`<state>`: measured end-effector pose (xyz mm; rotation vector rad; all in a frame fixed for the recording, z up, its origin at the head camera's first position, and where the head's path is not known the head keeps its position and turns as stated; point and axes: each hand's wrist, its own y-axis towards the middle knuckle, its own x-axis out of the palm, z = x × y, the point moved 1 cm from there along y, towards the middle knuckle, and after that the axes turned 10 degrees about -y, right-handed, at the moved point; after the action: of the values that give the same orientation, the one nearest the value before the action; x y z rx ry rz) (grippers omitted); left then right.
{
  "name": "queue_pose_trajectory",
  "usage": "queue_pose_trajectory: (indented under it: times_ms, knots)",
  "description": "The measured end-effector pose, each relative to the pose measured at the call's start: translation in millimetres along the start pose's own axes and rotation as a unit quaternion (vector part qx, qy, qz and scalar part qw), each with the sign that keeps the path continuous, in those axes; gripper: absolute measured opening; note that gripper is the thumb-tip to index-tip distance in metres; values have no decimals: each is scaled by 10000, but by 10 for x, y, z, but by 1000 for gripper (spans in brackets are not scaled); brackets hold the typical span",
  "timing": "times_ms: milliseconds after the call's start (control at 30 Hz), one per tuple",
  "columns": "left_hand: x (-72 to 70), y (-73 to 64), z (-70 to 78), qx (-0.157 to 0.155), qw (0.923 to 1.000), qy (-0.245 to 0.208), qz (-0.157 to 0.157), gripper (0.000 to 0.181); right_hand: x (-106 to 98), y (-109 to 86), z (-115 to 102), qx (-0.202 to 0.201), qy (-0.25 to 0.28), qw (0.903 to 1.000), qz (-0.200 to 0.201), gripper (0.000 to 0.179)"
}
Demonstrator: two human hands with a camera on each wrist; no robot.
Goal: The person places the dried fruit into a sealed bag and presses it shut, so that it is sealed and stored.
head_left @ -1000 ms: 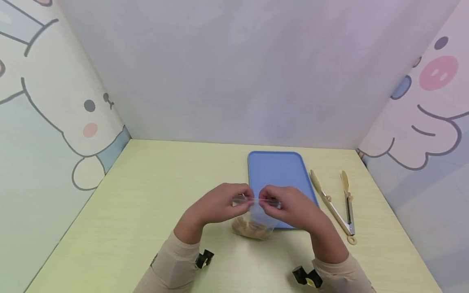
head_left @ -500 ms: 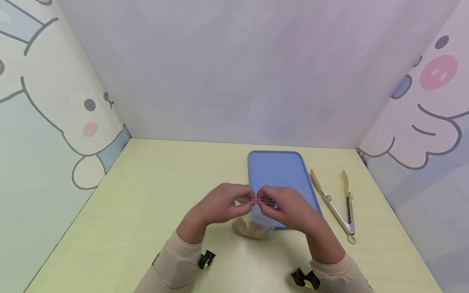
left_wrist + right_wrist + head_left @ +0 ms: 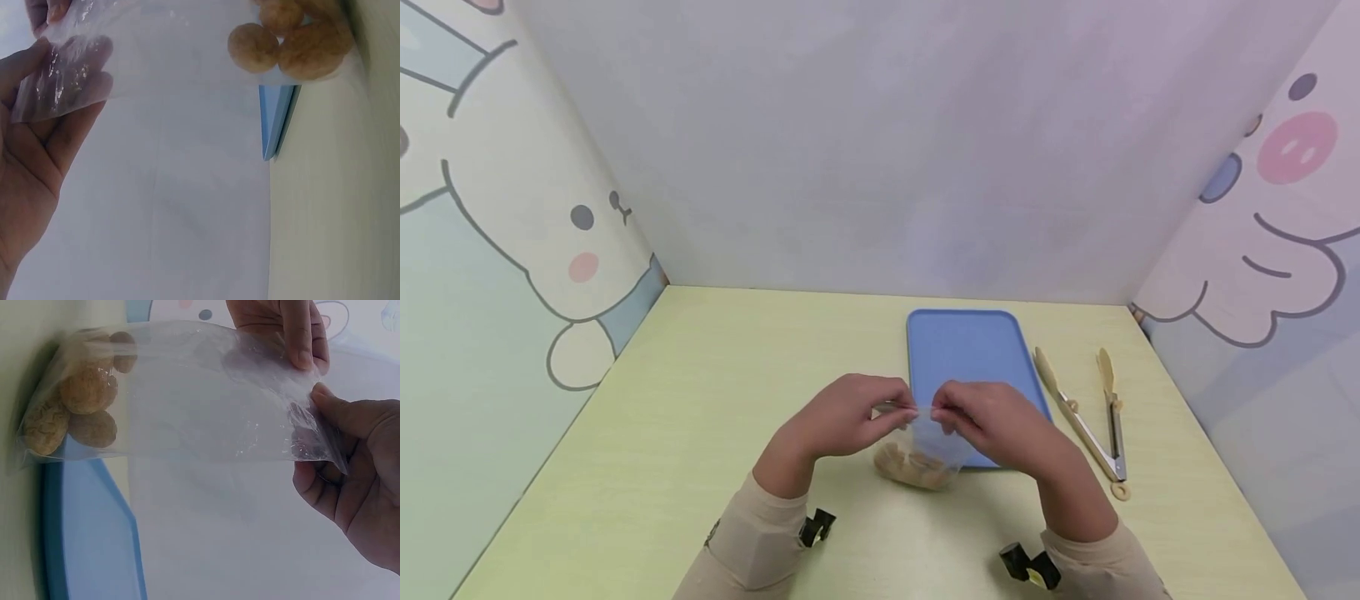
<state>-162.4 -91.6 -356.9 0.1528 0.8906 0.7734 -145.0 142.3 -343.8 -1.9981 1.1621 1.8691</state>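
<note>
A clear plastic bag stands upright on the table, its top edge pulled up between both hands. Several round, brown, wrinkled pieces lie in its bottom. My left hand pinches the left part of the bag's top edge between thumb and fingers. On the right part of that edge, my right hand pinches with thumb and index finger. In the right wrist view, the plastic near the fingertips is creased and shiny. The fingers behind the bag show through it, blurred.
Behind the bag, a blue tray lies on the pale yellow table. Metal tongs with beige tips lie spread to its right. A grey wall stands at the back, with cartoon-printed panels on both sides.
The hands came together at the bag's top edge, then drew slightly apart again. The right hand's lower fingers have loosened a little. The bag's bottom stays in place.
</note>
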Motion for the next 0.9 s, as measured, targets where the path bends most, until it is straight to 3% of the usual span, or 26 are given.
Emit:
queue_pose_trajectory:
  times_ms: [600, 900]
  knots:
    - [-200, -144, -115, -758, 9970, -7, 128, 7, -94, -77, 183, 759, -27, 9953, -599, 11]
    - [-260, -192, -158, -855, 9959, -9, 281, 16, -126, -114, 257, 862, -100, 9943, -625, 13]
